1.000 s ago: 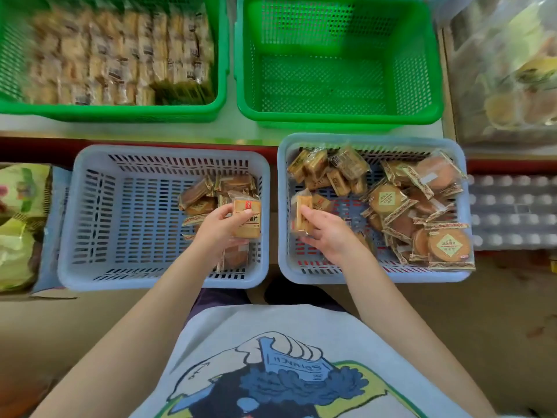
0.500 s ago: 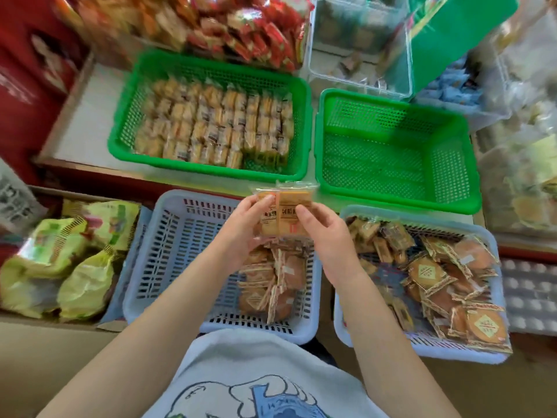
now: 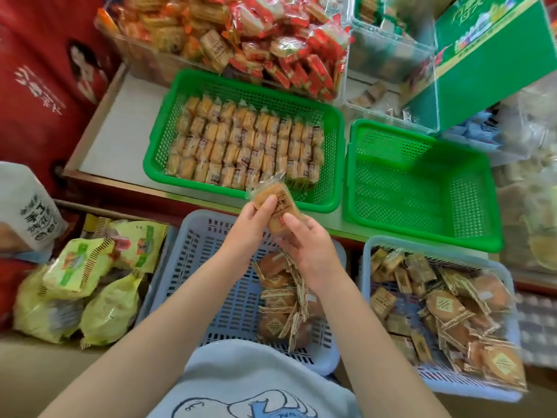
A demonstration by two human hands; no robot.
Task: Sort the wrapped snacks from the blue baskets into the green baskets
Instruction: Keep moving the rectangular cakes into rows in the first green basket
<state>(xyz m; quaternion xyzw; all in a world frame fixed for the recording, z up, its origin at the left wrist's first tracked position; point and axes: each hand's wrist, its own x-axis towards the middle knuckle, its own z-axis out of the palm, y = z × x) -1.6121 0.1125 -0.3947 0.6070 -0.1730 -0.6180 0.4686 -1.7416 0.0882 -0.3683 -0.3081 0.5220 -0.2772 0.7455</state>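
Snack (image 3: 275, 203) partly behind fingers (image 3: 265, 206)

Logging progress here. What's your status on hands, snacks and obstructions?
Left hand and right hand both grip wrapped snacks over left green basket's near rim. Right green basket empty. Nothing in the way.

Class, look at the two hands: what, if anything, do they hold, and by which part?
Both hold wrapped snacks: left hand pinches the near-left edge, right hand grips the lower end.
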